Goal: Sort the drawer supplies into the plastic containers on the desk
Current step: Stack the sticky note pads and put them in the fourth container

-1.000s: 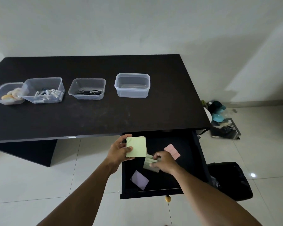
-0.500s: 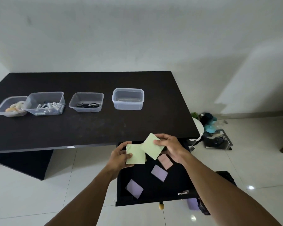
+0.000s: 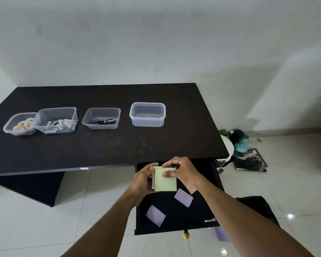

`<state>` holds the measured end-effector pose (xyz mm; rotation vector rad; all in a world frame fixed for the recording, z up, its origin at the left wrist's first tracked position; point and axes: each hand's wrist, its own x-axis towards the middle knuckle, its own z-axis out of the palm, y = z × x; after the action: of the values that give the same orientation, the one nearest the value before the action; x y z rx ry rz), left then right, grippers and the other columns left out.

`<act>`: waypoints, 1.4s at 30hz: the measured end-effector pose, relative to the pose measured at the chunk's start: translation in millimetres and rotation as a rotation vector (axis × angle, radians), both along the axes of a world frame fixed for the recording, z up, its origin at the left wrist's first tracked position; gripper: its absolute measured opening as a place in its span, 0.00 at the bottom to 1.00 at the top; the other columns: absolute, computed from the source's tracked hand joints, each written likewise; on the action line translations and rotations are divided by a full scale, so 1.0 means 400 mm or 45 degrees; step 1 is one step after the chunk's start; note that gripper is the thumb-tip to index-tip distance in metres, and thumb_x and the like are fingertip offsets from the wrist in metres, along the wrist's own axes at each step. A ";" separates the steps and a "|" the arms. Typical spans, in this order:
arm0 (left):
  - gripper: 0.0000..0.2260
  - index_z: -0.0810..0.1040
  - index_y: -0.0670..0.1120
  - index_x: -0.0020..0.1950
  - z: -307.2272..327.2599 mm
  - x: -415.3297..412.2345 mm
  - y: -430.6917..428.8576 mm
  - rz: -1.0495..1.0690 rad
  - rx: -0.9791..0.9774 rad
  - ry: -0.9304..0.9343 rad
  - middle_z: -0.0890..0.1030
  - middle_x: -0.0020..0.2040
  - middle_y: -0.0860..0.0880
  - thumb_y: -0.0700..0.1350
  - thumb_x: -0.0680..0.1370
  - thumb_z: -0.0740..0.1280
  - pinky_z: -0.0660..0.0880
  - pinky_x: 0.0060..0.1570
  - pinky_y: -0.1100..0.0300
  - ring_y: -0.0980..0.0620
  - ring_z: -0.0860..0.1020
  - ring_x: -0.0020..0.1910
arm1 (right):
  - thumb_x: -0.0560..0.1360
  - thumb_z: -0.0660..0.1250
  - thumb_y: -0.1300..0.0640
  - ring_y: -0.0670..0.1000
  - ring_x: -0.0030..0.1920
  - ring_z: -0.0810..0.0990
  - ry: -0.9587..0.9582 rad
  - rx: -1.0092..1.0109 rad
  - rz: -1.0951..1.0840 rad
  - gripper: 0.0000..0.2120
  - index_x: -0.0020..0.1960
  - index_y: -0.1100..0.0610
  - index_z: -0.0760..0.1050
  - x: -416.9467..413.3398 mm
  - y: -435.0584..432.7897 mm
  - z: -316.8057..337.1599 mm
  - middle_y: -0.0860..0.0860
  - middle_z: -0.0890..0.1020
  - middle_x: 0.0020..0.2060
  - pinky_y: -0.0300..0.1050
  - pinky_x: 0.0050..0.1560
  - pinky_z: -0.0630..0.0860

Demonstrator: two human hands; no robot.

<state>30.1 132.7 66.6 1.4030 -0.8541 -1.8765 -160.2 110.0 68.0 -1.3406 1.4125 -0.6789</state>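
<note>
- Left hand (image 3: 144,179): closed on the green sticky notes (image 3: 165,179), gripping the stack at its left edge, above the open drawer (image 3: 176,216).
- Right hand (image 3: 183,171): closed on the same stack, thumb pressed on the top sheet, fingers curled over its upper right corner.
- Green sticky notes: held between both hands just in front of the near edge of the desk (image 3: 100,145), over the rear part of the drawer.
- Drawer: pulled out below the near right corner of the desk; knob (image 3: 186,235) at its front edge.
- Purple notes: one (image 3: 183,197) lies near the drawer's middle, one (image 3: 155,215) near its front left corner, well apart.
- A pink note's corner (image 3: 192,191) shows beneath the right wrist.
- Containers stand in a row toward the far left of the desk:
  - empty container (image 3: 147,114), rightmost;
  - scissors container (image 3: 101,118), holding scissors (image 3: 103,121);
  - a container (image 3: 57,120) of small white items, touching the tape container (image 3: 19,123) at the left edge.
</note>
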 end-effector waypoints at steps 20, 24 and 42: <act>0.22 0.78 0.58 0.65 -0.071 -0.009 -0.028 -0.152 -0.064 0.002 0.80 0.59 0.39 0.34 0.79 0.65 0.82 0.53 0.45 0.42 0.81 0.58 | 0.72 0.76 0.55 0.46 0.43 0.82 -0.231 0.049 -0.401 0.07 0.50 0.54 0.85 -0.057 0.003 -0.090 0.49 0.85 0.45 0.37 0.43 0.80; 0.21 0.77 0.57 0.64 -0.107 0.003 -0.025 -0.144 -0.016 -0.011 0.79 0.60 0.39 0.33 0.79 0.64 0.82 0.50 0.49 0.42 0.80 0.59 | 0.76 0.71 0.60 0.49 0.45 0.81 -0.030 0.162 -0.656 0.05 0.51 0.57 0.84 -0.138 0.030 -0.194 0.51 0.84 0.45 0.38 0.41 0.75; 0.22 0.78 0.57 0.63 -0.216 0.022 -0.049 -0.102 0.064 -0.022 0.81 0.60 0.41 0.33 0.79 0.64 0.81 0.54 0.43 0.40 0.80 0.60 | 0.65 0.81 0.55 0.57 0.56 0.80 0.802 0.269 -0.503 0.30 0.65 0.53 0.77 -0.160 0.028 -0.419 0.54 0.80 0.57 0.52 0.50 0.80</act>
<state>38.7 113.0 -19.9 1.4362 -0.8889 -1.9613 -224.2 121.3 -99.5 -1.1612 2.2279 -0.3418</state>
